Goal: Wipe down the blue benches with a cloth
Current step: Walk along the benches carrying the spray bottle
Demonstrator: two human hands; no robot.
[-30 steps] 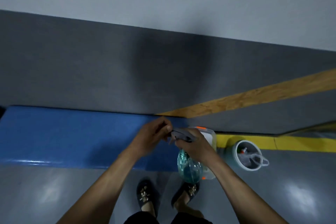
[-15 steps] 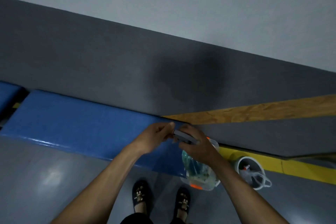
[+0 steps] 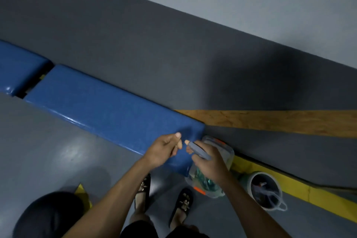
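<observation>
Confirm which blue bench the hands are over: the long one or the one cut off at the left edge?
The long blue bench. Both hands hover at its right end; the cut-off bench lies beyond a gap, far left.

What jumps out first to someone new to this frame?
The long blue bench runs diagonally along the grey wall, with a second bench beyond a gap at far left. At centre, the right hand grips a spray bottle by its grey trigger head, the left hand loosely curled beside the nozzle. A white bucket stands on the floor at right.
</observation>
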